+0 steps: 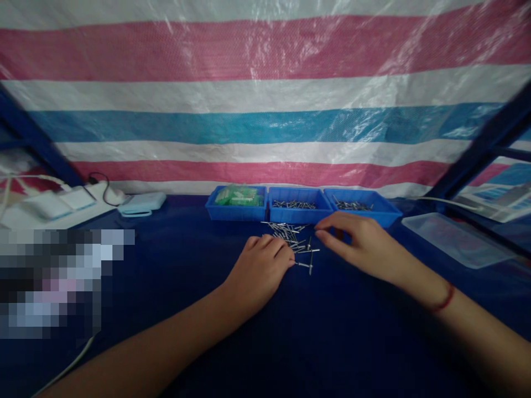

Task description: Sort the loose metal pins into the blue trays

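Observation:
A loose pile of thin silver metal rivets (282, 231) lies on the dark blue tabletop (315, 342), in front of the blue bins. My left hand (263, 262) rests at the pile's near left side, palm down with its fingers curled in. What lies under those fingers is hidden; one rivet (304, 265) sticks out beside them. Just right of the pile is my right hand (360, 240), thumb and forefinger slightly apart at the tips. I see nothing between them. A few rivets lie crosswise between my two hands.
Three blue bins stand behind the pile: the left bin (236, 213) holds green plastic packets, the middle bin (298, 214) and right bin (384, 216) hold rivets. A translucent lid (456, 240) lies right. Left are a light blue case (143, 203), power strip (97, 207) and cable (81, 354).

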Demonstrator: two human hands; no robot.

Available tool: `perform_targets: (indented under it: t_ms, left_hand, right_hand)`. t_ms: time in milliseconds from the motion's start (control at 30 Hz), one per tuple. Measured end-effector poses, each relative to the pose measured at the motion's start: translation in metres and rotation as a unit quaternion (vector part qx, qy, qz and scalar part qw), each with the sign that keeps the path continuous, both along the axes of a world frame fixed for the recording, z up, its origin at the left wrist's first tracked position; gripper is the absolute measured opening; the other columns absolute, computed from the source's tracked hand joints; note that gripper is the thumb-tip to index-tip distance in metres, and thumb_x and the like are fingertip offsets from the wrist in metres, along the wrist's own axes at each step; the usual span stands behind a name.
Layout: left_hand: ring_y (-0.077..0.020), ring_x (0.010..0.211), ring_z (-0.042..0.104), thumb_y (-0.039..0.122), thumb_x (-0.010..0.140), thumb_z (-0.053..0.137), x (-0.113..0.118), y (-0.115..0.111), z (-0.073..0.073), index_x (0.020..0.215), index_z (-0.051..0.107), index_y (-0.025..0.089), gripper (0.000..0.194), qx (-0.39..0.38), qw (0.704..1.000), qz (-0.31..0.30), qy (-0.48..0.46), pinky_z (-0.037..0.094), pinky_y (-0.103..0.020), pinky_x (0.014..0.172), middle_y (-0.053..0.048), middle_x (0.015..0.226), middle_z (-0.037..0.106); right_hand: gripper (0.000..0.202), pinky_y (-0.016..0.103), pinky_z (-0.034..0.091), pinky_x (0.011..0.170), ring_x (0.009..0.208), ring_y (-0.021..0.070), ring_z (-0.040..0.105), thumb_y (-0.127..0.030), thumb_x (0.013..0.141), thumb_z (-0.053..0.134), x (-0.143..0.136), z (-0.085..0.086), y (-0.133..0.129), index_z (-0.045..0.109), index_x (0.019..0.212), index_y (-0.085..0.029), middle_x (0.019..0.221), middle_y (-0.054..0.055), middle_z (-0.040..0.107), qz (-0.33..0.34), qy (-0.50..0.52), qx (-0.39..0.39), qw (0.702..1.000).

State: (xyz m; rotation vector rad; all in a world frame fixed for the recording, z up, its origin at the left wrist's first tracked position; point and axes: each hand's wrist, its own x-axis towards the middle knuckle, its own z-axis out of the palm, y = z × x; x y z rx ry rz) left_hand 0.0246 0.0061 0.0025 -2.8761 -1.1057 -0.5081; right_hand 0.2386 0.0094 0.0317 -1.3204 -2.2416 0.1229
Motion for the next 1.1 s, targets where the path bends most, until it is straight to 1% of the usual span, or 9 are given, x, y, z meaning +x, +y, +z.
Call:
perform_targets:
  t_ms: [67,133,267,367,467,567,733,933,1100]
  left_hand:
    - [-0.0206,0.085,0.058,0.020,0.094,0.041,-0.001,0.001,0.001,0.094,0.058,0.016,0.018,-0.014,1.000,0.003,-0.016,0.038,-0.037,0.077,-0.004,0.091,0.065]
    - [-0.0190,0.084,0.060,0.019,0.095,0.040,-0.003,0.001,0.003,0.095,0.057,0.016,0.018,-0.035,0.998,-0.003,-0.056,0.039,-0.036,0.078,-0.003,0.091,0.066]
    - [-0.0159,0.084,0.061,0.019,0.090,0.049,-0.005,0.000,0.004,0.094,0.058,0.019,0.010,-0.083,0.977,0.003,-0.198,0.043,-0.030,0.078,0.000,0.091,0.067]
    - [-0.0137,0.078,0.062,0.022,0.086,0.055,-0.004,-0.001,0.004,0.099,0.057,0.020,0.013,-0.142,0.942,0.022,-0.303,0.046,-0.026,0.072,0.000,0.090,0.066]
    - [-0.0127,0.072,0.062,0.026,0.084,0.056,-0.003,0.000,0.003,0.101,0.057,0.020,0.018,-0.204,0.909,0.048,-0.361,0.048,-0.025,0.067,-0.001,0.089,0.067]
    - [-0.0130,0.069,0.062,0.028,0.084,0.056,-0.002,0.002,0.003,0.093,0.060,0.019,0.013,-0.243,0.893,0.052,-0.375,0.049,-0.025,0.064,-0.001,0.084,0.067]
    - [-0.0128,0.067,0.061,0.030,0.085,0.054,-0.003,0.002,0.004,0.086,0.061,0.018,0.014,-0.268,0.881,0.042,-0.388,0.048,-0.024,0.062,-0.001,0.080,0.066]
    - [-0.0129,0.069,0.061,0.029,0.085,0.054,-0.003,0.000,0.006,0.084,0.061,0.018,0.013,-0.255,0.886,0.038,-0.386,0.047,-0.024,0.062,0.000,0.079,0.066]
    - [-0.0132,0.070,0.061,0.030,0.086,0.053,-0.003,-0.001,0.006,0.085,0.061,0.018,0.014,-0.244,0.893,0.036,-0.376,0.047,-0.024,0.062,0.000,0.080,0.066]
  right_hand:
    - [0.019,0.029,0.045,0.068,0.075,0.0155,0.060,-0.032,0.087,0.050,-0.012,-0.002,-0.008,0.064,0.088,-0.020,0.085,0.004,0.066,0.082,0.004,-0.048,0.995]
    - [0.019,0.029,0.045,0.069,0.077,0.0152,0.059,-0.031,0.088,0.049,-0.020,-0.006,-0.013,0.064,0.088,-0.020,0.083,0.003,0.065,0.117,0.005,-0.065,0.991]
    - [0.020,0.028,0.044,0.068,0.074,0.0142,0.058,-0.026,0.091,0.045,-0.031,-0.012,-0.018,0.063,0.084,-0.019,0.078,0.003,0.063,0.125,0.038,-0.064,0.989]
    - [0.019,0.026,0.044,0.065,0.071,0.0130,0.057,-0.026,0.091,0.045,-0.035,-0.015,-0.020,0.061,0.084,-0.019,0.078,0.002,0.062,0.111,0.095,-0.072,0.987]
    - [0.017,0.026,0.045,0.065,0.072,0.0132,0.058,-0.025,0.090,0.046,-0.040,-0.017,-0.022,0.062,0.087,-0.020,0.081,0.002,0.063,0.101,0.140,-0.072,0.982]
    - [0.016,0.027,0.045,0.063,0.070,0.0133,0.057,-0.025,0.089,0.048,-0.043,-0.018,-0.024,0.063,0.085,-0.020,0.078,0.002,0.063,0.087,0.166,-0.063,0.980]
    - [0.017,0.027,0.044,0.061,0.068,0.0137,0.056,-0.027,0.089,0.048,-0.044,-0.019,-0.025,0.061,0.080,-0.019,0.077,0.003,0.063,0.061,0.183,-0.059,0.979]
    - [0.015,0.027,0.046,0.063,0.071,0.0142,0.058,-0.024,0.088,0.048,-0.045,-0.021,-0.025,0.063,0.088,-0.021,0.080,0.003,0.064,0.075,0.188,-0.064,0.977]
    - [0.014,0.028,0.047,0.062,0.070,0.0146,0.058,-0.024,0.087,0.049,-0.047,-0.023,-0.026,0.062,0.082,-0.020,0.078,0.003,0.064,0.061,0.204,-0.059,0.975]
